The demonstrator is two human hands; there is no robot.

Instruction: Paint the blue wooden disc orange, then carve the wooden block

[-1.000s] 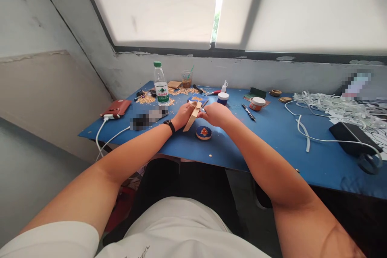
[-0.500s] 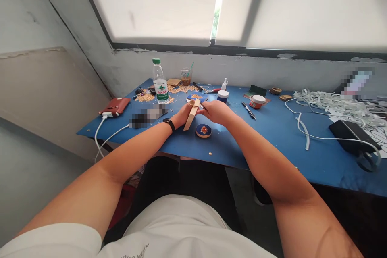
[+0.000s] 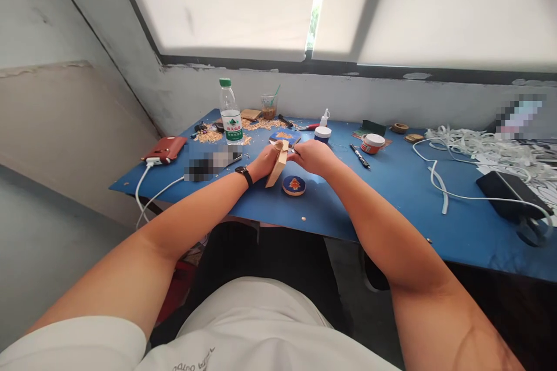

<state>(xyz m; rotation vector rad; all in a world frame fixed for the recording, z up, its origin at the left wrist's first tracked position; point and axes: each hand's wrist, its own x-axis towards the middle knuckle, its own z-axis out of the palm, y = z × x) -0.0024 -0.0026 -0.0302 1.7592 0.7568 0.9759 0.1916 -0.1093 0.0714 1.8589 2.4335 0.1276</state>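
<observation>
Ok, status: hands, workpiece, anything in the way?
Left hand holding wood block. Right hand at block, grip unclear. Painted disc close by, not blocking.

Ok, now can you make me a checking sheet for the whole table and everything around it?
Surface: blue table, wood chips scattered at the far left.
Work things: wooden block held tilted; round tree picture lying beside it.
Clutter: water bottle, drink cup, pen, two paint tubs and a heap of white strips.
Hands: left hand grips the block; right hand is close by, its grip mostly hidden.
Cables: left cable hangs over the table's edge; right cable lies in loops.
Surroundings: pale blinds down, bright gap between them.
Liquid spills: nothing seen.
</observation>
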